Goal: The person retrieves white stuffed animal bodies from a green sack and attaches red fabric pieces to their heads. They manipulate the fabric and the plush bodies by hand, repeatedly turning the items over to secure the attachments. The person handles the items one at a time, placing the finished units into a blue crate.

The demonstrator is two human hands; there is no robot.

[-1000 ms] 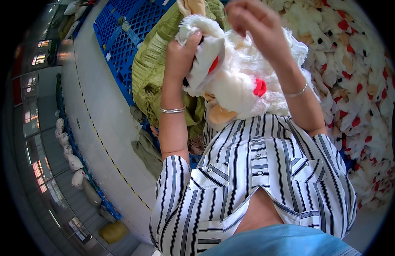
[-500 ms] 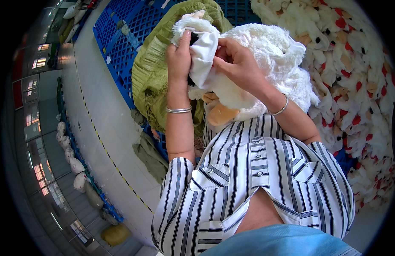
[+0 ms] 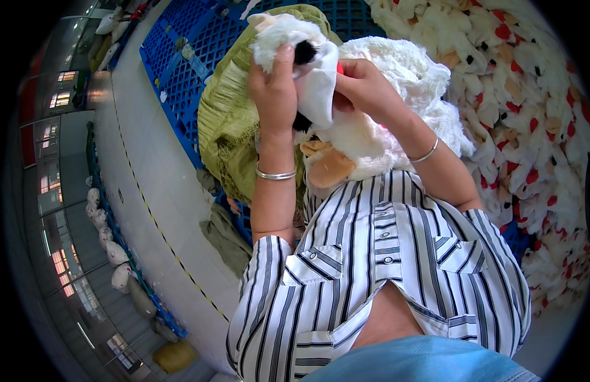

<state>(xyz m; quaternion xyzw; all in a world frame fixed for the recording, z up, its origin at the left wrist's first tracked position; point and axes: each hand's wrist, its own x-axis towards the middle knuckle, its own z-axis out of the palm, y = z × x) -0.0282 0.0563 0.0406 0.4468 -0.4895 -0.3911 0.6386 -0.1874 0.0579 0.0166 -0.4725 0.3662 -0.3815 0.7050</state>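
Unstuffed white plush fabric [image 3: 276, 38] with black patches is held up in front of me, its smooth white side partly turned out. My left hand [image 3: 276, 95] is closed around its left side, thumb pressed on the fur. On its right edge my right hand [image 3: 368, 89] pinches the cloth, and a small red piece [image 3: 339, 68] shows at the fingers; the fingertips are partly hidden. Beneath both hands a heap of white plush [image 3: 403, 63] rests against my lap, with a tan piece [image 3: 331, 169] at its near end.
A green woven sack [image 3: 228, 114] lies left of the plush, over a blue plastic pallet [image 3: 174, 76]. To the right is a big pile of white plush skins [image 3: 524, 114] with red and tan parts. Dark cloth [image 3: 226, 235] lies on the pale floor [image 3: 136, 134].
The plush fabric has turned so that more fur and a black patch show. Both hands have shifted slightly right, and the red piece has come into sight by my right fingers.
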